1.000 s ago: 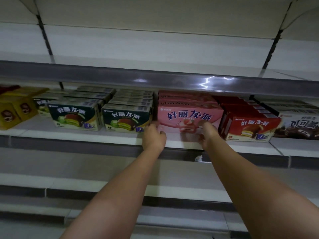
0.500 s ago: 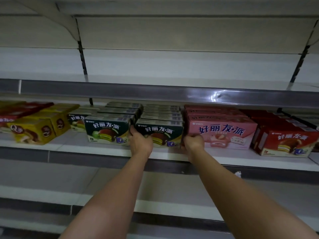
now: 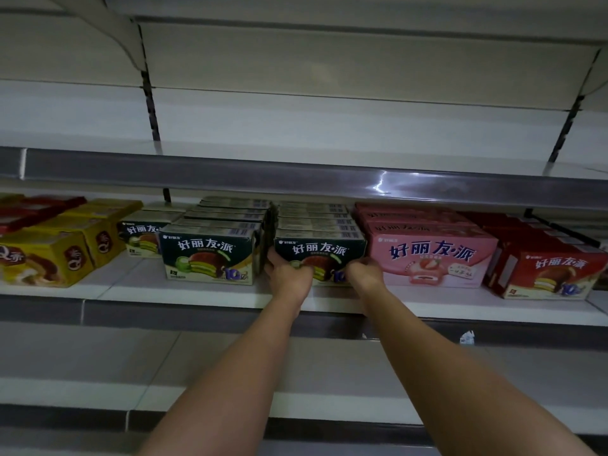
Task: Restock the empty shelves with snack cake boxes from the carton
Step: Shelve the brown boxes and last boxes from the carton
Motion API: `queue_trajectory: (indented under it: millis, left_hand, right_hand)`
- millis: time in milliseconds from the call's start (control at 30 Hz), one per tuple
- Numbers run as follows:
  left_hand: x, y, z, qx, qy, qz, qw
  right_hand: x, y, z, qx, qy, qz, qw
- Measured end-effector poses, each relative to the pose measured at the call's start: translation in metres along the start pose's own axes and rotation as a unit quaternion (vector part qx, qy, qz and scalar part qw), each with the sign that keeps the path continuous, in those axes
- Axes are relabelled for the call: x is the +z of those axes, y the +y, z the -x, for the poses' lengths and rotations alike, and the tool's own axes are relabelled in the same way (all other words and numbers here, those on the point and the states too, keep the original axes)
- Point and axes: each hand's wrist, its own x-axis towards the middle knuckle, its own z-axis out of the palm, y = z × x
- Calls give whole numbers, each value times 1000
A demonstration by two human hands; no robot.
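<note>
Green boxes (image 3: 320,251) sit in a row on our middle shelf (image 3: 204,296), tight between another green row (image 3: 209,255) and pink boxes (image 3: 434,258). Our left hand (image 3: 289,276) and right hand (image 3: 365,274) grip the front box at its bottom corners. If we pull crooked, it may rub its neighbors or slip off the edge. Yellow boxes (image 3: 42,258) and red boxes (image 3: 552,273) sit farther out.

2 hands (image 3: 324,278), 3 green box rows (image 3: 210,255), 1 pink row (image 3: 431,261).
</note>
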Motion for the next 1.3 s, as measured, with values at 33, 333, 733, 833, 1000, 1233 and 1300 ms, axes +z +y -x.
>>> queue_trajectory:
  millis: [33, 333, 733, 833, 1000, 1233, 1300]
  left_hand:
    - [-1, 0, 0, 2, -2, 2, 1000]
    - [-23, 0, -1, 11, -21, -23, 999]
    - [-98, 20, 9, 13, 57, -83, 995]
    - [-119, 12, 16, 5, 81, -89, 993]
    - [-151, -5, 26, -28, 114, -99, 988]
    - [-186, -13, 0, -31, 114, -88, 989]
    - [-196, -13, -17, -25, 103, -74, 992]
  right_hand:
    - [1, -1, 1, 2, -4, 0, 1000]
    - [4, -7, 16, 11, -20, -14, 1000]
    - [30, -21, 49, 19, 6, -34, 999]
    - [39, -16, 58, 14, -15, -14, 1000]
    - [61, -9, 76, -1, -24, 50, 998]
    - [104, -21, 83, -9, -50, 40, 998]
    - [122, -24, 79, -4, -62, 32, 998]
